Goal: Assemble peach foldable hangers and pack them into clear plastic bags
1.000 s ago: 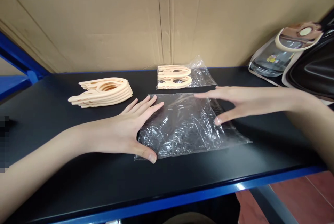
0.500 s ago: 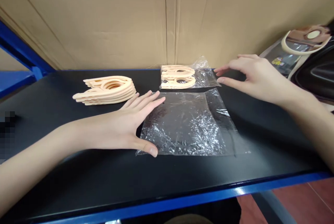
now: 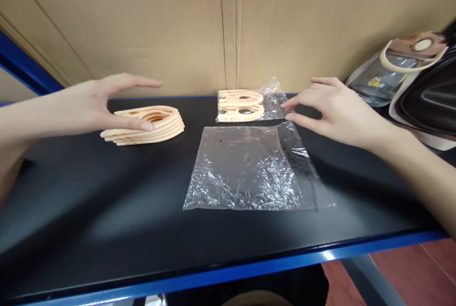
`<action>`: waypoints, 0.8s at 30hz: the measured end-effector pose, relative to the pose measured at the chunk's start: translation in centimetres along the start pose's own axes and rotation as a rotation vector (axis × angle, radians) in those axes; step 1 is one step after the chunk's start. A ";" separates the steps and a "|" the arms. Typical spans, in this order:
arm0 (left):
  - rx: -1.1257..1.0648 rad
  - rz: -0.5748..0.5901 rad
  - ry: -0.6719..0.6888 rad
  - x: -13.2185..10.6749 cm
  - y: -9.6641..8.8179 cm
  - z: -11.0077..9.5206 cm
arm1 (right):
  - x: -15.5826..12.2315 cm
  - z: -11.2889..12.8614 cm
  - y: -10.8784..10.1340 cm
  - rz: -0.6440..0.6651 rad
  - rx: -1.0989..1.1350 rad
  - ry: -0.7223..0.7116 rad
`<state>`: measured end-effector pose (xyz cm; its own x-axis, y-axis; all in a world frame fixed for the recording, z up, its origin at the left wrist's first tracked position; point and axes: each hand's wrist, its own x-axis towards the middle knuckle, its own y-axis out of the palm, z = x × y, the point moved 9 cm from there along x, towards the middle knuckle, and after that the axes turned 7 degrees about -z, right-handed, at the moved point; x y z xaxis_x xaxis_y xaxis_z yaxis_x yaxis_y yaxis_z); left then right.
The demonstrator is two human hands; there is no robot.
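Observation:
A stack of peach-coloured plastic folding hangers lies at the left of the black tabletop. Just above it is my left hand, empty, with thumb and fingers spread wide; I cannot tell if the thumb touches the top hanger. A clear plastic bag lies flat in the middle. Behind it sits a second clear bag with folded hangers inside. My right hand holds nothing and has its fingers apart, the tips close to the right end of that second bag.
A cardboard wall rises along the back edge. At the right stand a clear jug with a cream handle and a shiny black object. The black tabletop has a blue metal front edge.
My left hand has lifted off the flat bag and moved left and back to the hanger stack. My right hand has shifted only slightly in view, along with the whole scene.

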<state>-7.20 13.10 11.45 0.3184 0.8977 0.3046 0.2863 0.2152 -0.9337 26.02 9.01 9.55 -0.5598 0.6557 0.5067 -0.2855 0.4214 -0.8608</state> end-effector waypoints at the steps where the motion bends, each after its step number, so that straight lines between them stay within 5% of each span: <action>1: 0.024 0.050 -0.048 0.1 0.5 1.2 | 0.0 0.1 0.1 0.004 0.001 -0.003; 4: 0.075 0.184 -0.235 -0.2 1.7 4.5 | 0.0 0.2 0.2 0.002 0.006 -0.014; 7: 0.070 0.221 -0.265 -0.3 1.9 5.6 | -0.1 0.2 0.3 -0.002 0.019 -0.016; 13: 0.023 0.169 -0.141 -0.2 1.7 5.6 | -0.1 0.2 0.7 0.018 0.033 -0.012; 24: 0.062 0.139 -0.141 -0.4 1.6 5.2 | -0.2 0.8 0.9 0.012 0.006 -0.051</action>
<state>-11.57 15.07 8.84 0.2200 0.9645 0.1463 0.1912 0.1045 -0.9760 25.29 8.74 8.63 -0.6022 0.6277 0.4933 -0.2829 0.4101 -0.8671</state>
